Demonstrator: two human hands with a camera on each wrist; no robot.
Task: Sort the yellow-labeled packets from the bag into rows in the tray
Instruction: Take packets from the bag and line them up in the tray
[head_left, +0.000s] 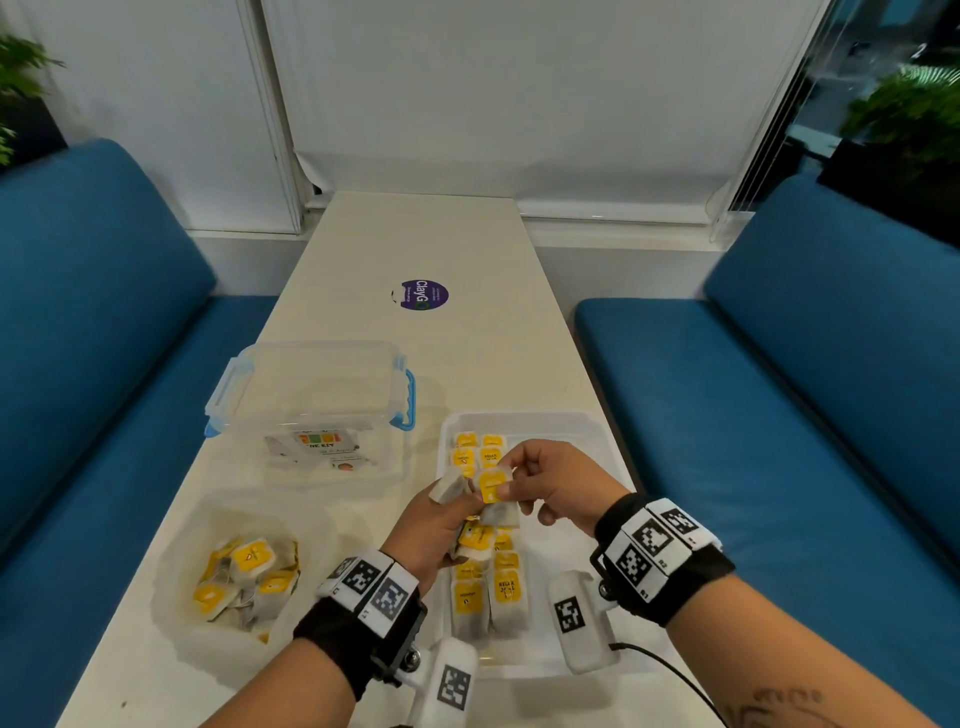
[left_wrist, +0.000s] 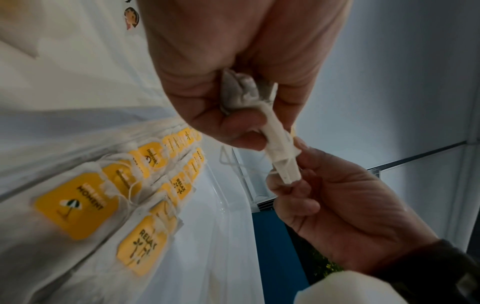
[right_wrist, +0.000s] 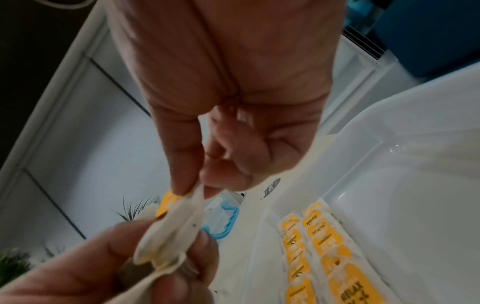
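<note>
Over the white tray (head_left: 587, 441) both hands meet on a small bunch of teabag packets. My left hand (head_left: 457, 500) grips the bunch (left_wrist: 240, 95), with one grey packet (head_left: 449, 487) sticking out. My right hand (head_left: 511, 482) pinches a yellow-labeled packet (head_left: 490, 486) by its top edge between thumb and forefinger. The right wrist view shows that pinched packet (right_wrist: 182, 224) edge-on. Two rows of yellow-labeled packets (head_left: 485, 577) lie along the tray's left side. The clear bag (head_left: 171, 582) with several more packets (head_left: 249, 564) lies on the table to the left.
A clear plastic box (head_left: 311, 395) with blue clips stands behind the bag, with printed cards inside. A purple round sticker (head_left: 423, 295) sits farther up the white table (head_left: 415, 239). Blue benches flank the table. The tray's right half (left_wrist: 221, 226) holds no packets.
</note>
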